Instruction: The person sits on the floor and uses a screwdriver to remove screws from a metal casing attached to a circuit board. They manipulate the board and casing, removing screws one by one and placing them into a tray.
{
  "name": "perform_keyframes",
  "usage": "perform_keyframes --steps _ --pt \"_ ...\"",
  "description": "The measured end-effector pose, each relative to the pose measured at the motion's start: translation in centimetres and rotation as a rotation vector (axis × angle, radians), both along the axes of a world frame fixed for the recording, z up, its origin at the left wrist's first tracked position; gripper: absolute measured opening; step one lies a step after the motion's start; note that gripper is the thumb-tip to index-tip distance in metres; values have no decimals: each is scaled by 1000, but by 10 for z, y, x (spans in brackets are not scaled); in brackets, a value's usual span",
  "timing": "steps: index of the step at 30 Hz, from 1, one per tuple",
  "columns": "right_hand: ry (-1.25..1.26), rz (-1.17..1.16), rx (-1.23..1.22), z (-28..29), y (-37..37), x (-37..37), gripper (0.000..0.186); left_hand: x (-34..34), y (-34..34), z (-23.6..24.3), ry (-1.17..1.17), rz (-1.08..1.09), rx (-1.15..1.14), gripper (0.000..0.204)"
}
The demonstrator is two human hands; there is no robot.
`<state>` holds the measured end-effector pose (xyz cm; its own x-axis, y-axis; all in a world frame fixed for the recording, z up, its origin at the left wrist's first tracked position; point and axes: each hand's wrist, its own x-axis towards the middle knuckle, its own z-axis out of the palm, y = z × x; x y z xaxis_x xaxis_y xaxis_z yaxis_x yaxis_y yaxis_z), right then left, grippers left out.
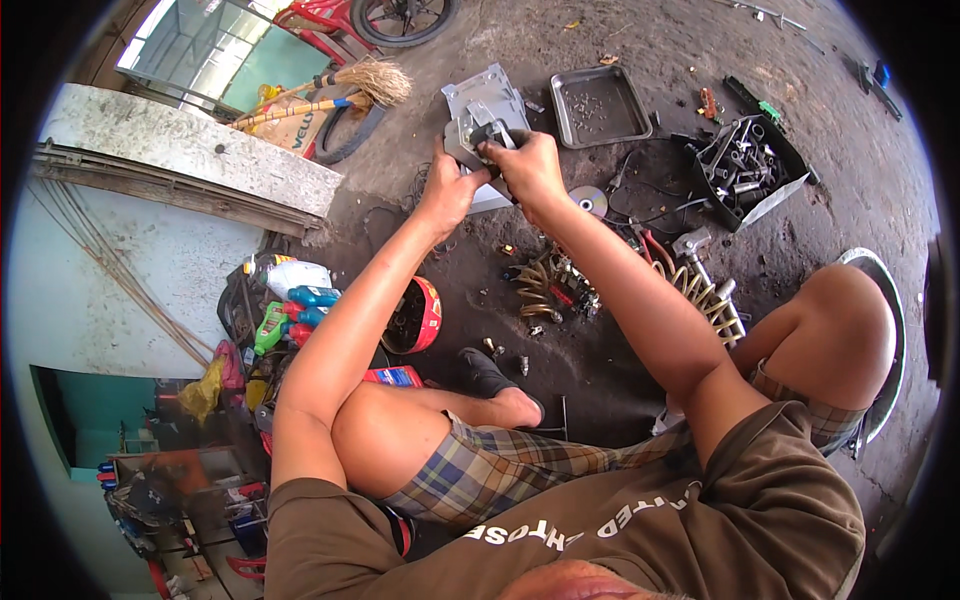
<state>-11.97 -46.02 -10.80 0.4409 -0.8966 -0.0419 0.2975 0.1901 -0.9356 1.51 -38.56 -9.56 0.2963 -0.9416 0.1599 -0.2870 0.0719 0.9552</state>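
Observation:
Both of my hands are out in front of me over the dark ground, around a grey metal block (462,150) with a black round piece on it. My left hand (450,188) grips its left side, thumb toward the middle. My right hand (528,172) closes over the black piece (490,132) from the right; its fingertips are partly hidden. A silver sheet-metal case (486,92) shows beyond and below the hands. Whether block and case are joined, I cannot tell. A shiny disc (588,200) lies just right of my right wrist.
A metal tray (630,112) of small parts and a black bin (712,185) of wrenches and sockets stand at far right. Coiled hose (705,300) and loose parts (565,285) lie under my right forearm. A red round container (430,315) and bottles (312,297) sit left.

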Motion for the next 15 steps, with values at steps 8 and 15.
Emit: perform_keyframes --steps 8,15 --pt "98 -146 -224 -14 -3 7 38 -7 -1 2 -38 -17 15 67" --pt "87 -185 -345 -5 11 -5 32 1 1 1 -35 -54 43 58"
